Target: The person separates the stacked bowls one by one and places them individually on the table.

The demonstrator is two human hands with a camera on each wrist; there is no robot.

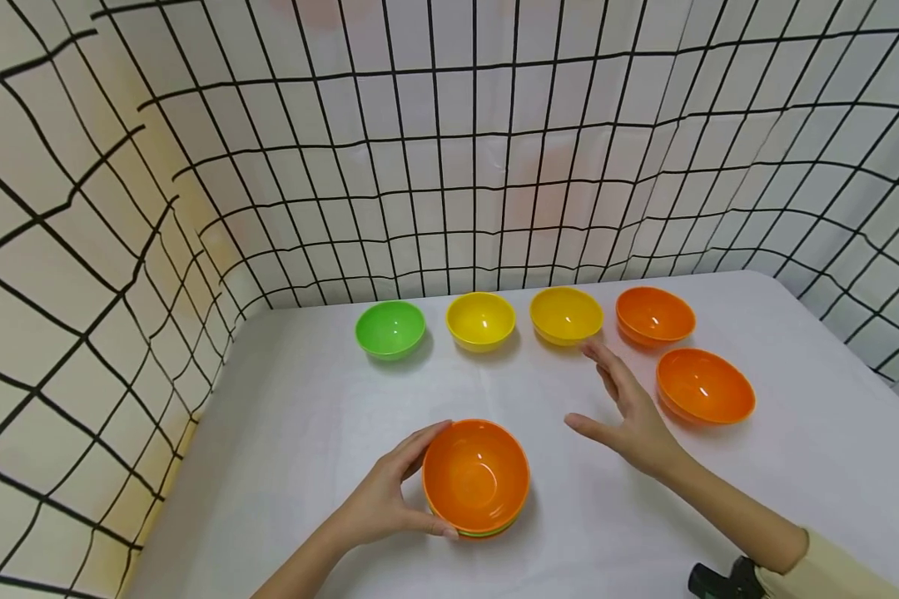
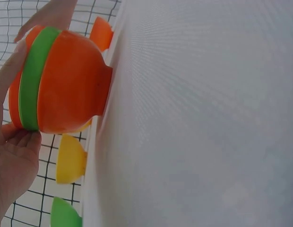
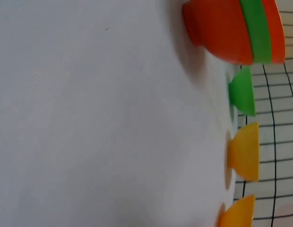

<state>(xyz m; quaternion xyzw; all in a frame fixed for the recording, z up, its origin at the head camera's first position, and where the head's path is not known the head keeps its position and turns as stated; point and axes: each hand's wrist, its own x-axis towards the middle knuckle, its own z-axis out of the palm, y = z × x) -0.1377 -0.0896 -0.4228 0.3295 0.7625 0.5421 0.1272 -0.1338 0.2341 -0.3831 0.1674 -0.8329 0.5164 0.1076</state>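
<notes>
My left hand (image 1: 389, 491) grips the left side of a stack of bowls (image 1: 476, 477), thumb at the near rim and fingers at the far rim. In the left wrist view the stack (image 2: 71, 82) shows an orange bowl at the bottom, a green one (image 2: 35, 78) nested in it and another orange one on top. It stands on the white table. My right hand (image 1: 640, 424) is held to the right of the stack with nothing in it, thumb apart from the extended fingers. Its fingertips overlap the edge of a yellow bowl (image 1: 566, 316) in the head view.
Along the back of the table (image 1: 292, 399) stand a green bowl (image 1: 390, 329), another yellow bowl (image 1: 481, 321) and an orange bowl (image 1: 655, 316). A second single orange bowl (image 1: 705, 386) sits nearer, at the right. Black netting (image 1: 475, 166) over white walls encloses the table's back and sides.
</notes>
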